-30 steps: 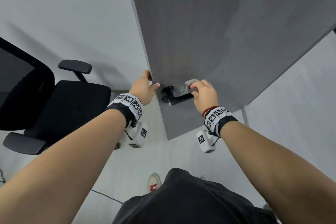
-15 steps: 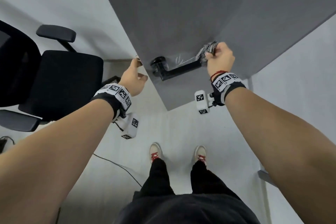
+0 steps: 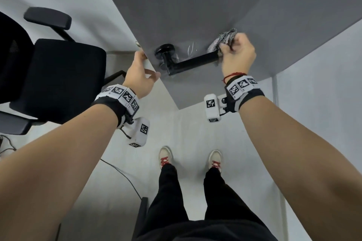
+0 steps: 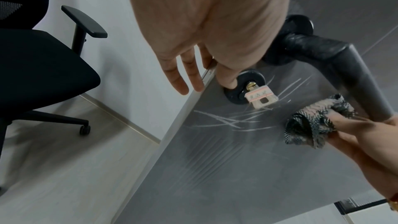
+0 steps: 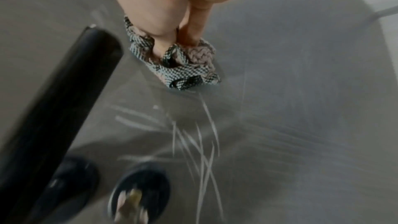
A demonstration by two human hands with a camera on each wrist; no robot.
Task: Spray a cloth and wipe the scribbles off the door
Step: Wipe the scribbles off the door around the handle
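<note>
The grey door carries white scribbles just above its black lever handle. My right hand grips a bunched black-and-white checkered cloth and presses it on the door past the handle's free end, right of the scribbles. The wrist views show the cloth beside the crossing white lines, which lie between it and the keyhole. My left hand holds the door's edge, thumb on the face next to the keyhole plate. No spray bottle is in view.
A key with a pale tag sticks out of the keyhole below the handle. A black office chair stands to the left by the white wall. A cable runs over the floor near my feet.
My right hand has slid the cloth rightward along the door, from over the handle to past its free end. The left hand stays on the door edge.
</note>
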